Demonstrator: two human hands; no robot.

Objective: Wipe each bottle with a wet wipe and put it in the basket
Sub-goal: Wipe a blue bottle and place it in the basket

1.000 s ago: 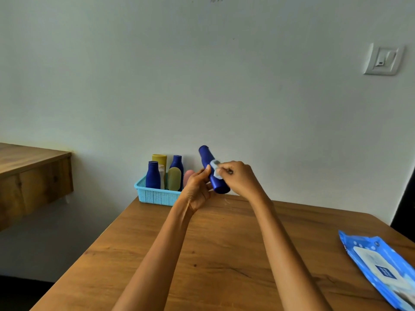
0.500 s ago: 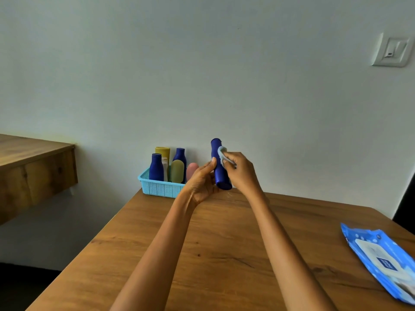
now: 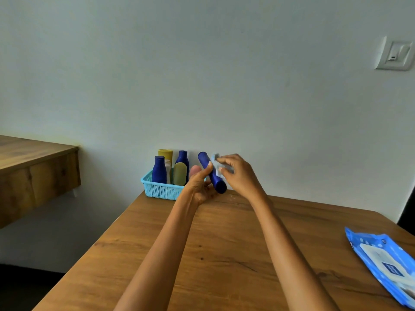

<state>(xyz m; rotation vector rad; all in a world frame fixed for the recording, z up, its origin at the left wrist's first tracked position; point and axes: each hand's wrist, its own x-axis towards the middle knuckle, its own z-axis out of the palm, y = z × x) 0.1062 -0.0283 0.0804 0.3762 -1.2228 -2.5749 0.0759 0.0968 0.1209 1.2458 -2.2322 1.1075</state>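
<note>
Head view, centre of frame: you hold the dark blue cylindrical plastic bottle [image 3: 212, 172] in the air above the far edge of the brown wooden table [image 3: 224, 254]. Its long axis is tilted, with the top end up-left toward the wall and the bottom end down-right toward you. Your left hand [image 3: 199, 187] grips the bottle from the left and below, thumb lying along its side. Your right hand [image 3: 238, 173] pinches the crumpled white wet wipe [image 3: 216, 163] and presses it against the bottle's upper right side, fingers curled over it.

The light blue perforated plastic basket [image 3: 160, 189] sits just left of your left hand, against the white wall, already holding several upright bottles: two dark blue, one yellow, one olive, one pinkish partly hidden behind your thumb. It lies left of the bottle, so the left hand is nearer for the drop, likely with the bottle stood up first. Wiping looks unfinished.

The blue wet wipe packet [image 3: 381, 261] lies at lower right, well apart.
</note>
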